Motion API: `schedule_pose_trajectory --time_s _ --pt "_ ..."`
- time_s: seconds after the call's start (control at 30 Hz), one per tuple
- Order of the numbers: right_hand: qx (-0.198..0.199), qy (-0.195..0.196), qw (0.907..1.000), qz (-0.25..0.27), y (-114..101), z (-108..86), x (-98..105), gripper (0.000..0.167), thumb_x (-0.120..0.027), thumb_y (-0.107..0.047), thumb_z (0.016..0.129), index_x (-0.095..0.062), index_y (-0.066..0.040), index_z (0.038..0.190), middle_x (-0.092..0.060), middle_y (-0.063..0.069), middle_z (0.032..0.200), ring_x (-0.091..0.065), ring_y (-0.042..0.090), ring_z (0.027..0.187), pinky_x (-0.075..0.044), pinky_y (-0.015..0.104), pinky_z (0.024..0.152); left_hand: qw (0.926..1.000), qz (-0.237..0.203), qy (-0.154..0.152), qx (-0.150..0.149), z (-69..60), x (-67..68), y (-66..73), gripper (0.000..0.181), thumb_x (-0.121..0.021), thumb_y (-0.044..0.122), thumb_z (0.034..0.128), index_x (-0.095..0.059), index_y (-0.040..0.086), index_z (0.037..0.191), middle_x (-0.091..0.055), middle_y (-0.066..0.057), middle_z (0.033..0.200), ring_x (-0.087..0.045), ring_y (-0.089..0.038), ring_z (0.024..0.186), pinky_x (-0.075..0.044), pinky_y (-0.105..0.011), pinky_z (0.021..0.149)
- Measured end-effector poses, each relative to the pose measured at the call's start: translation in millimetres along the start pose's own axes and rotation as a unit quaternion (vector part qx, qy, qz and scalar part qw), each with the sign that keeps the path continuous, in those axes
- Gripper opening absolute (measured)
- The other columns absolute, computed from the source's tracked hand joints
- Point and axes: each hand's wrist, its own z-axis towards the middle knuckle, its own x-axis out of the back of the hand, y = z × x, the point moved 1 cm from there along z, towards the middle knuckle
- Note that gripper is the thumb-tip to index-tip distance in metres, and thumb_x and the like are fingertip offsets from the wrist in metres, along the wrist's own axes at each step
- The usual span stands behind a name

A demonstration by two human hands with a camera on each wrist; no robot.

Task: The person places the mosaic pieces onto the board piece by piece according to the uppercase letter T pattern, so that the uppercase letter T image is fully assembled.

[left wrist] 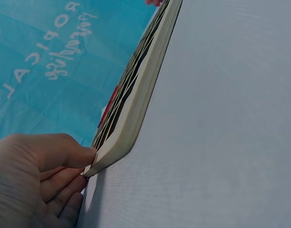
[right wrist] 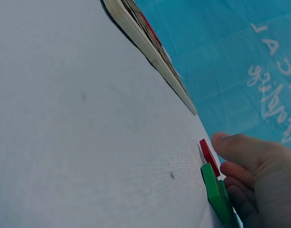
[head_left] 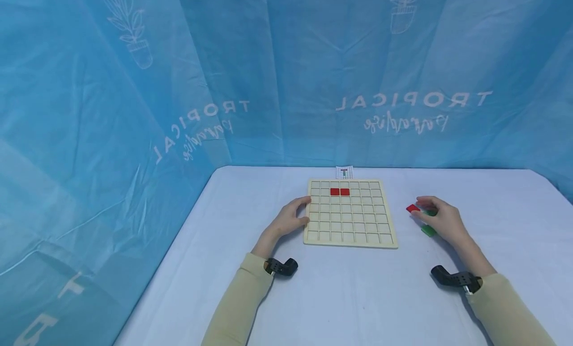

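A cream grid board (head_left: 350, 246) lies flat on the table, with two red square tiles (head_left: 339, 192) side by side in its second row from the far edge. My left hand (head_left: 288, 219) rests against the board's left edge. In the left wrist view its thumb (left wrist: 71, 152) touches the board near a corner. To the right of the board, my right hand (head_left: 440, 221) hovers over loose tiles, its thumb and forefinger about a red tile (head_left: 412, 208). Green tiles (head_left: 428, 230) lie beneath and beside that hand, some partly hidden. The right wrist view shows the red tile (right wrist: 209, 157) beside a green one (right wrist: 215, 192).
A small printed card (head_left: 344, 172) with a grid pattern lies behind the board's far edge. White cloth covers the table (head_left: 340, 296). Blue printed curtains (head_left: 304, 87) stand behind and on the left.
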Motion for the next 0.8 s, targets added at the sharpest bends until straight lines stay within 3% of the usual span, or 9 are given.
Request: schedule_pose_trajectory --time_s 0.33,0.6,0.73,0.8 --pt "0.038 0.026 0.9984 -0.035 2 0.7 -7 0.039 -0.067 -0.011 0.087 -0.055 0.005 0.121 -0.058 0.026 0.113 -0.054 0.040 0.103 -0.045 0.057 0.088 1.0000 0.000 0.002 -0.001 -1.3 0.0 1.4 0.061 -0.062 0.005 0.0865 -0.039 0.004 0.143 -0.040 -0.008 0.145 -0.030 -0.020 0.137 -0.025 -0.032 0.112" --pt "0.017 0.045 0.9988 -0.012 -6 4.7 2 0.037 -0.064 -0.014 0.091 -0.055 0.005 0.121 -0.060 0.026 0.112 -0.054 0.042 0.105 -0.046 0.057 0.088 1.0000 0.000 0.003 0.002 -1.9 -0.2 0.3 0.061 -0.063 0.005 0.0856 -0.039 0.004 0.142 -0.040 -0.008 0.145 -0.030 -0.021 0.137 -0.024 -0.033 0.112" --pt "0.017 0.053 0.9983 0.018 -17 15.9 11 0.040 -0.062 -0.020 0.092 -0.055 0.003 0.123 -0.060 0.026 0.114 -0.054 0.043 0.108 -0.044 0.059 0.089 1.0000 0.003 0.001 0.002 -0.8 -0.6 -0.3 0.061 -0.063 0.006 0.0859 -0.039 0.005 0.142 -0.040 -0.007 0.145 -0.030 -0.020 0.137 -0.024 -0.033 0.112" --pt "0.021 0.051 0.9982 0.024 -18 25.1 12 0.042 -0.062 -0.026 0.092 -0.056 0.001 0.124 -0.061 0.023 0.113 -0.054 0.041 0.108 -0.047 0.052 0.091 1.0000 0.004 0.001 0.002 -0.3 -0.6 0.1 0.061 -0.063 0.007 0.0860 -0.039 0.005 0.143 -0.040 -0.007 0.145 -0.029 -0.019 0.137 -0.024 -0.032 0.112"
